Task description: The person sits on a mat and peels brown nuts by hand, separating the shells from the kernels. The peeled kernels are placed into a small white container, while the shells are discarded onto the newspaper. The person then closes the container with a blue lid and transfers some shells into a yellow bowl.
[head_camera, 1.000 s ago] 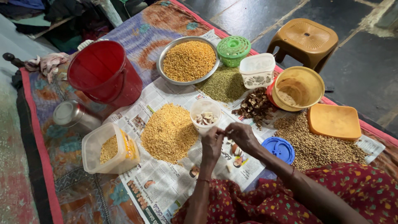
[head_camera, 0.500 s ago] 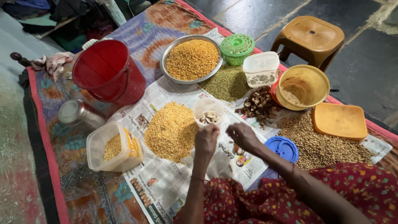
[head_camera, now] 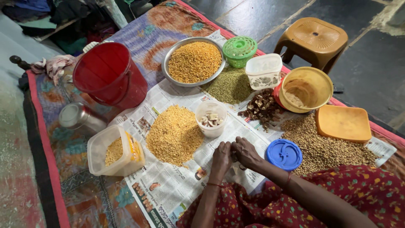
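Note:
My left hand and my right hand rest close together on the newspaper, fingertips meeting and curled down. What lies under the fingers is hidden. Just beyond them stands a small white plastic cup holding pale and brown peeled pieces. A heap of yellow split lentils lies to the left of the cup. A blue round lid sits right beside my right wrist.
On the mat are a red bucket, a steel tin, a clear tub of lentils, a steel plate of lentils, a green lid, a green grain heap, dark dried pieces, a yellow bowl, an orange lid and a brown stool.
Both hands have dropped from near the white cup down onto the newspaper and drawn together. The camera view has shifted slightly.

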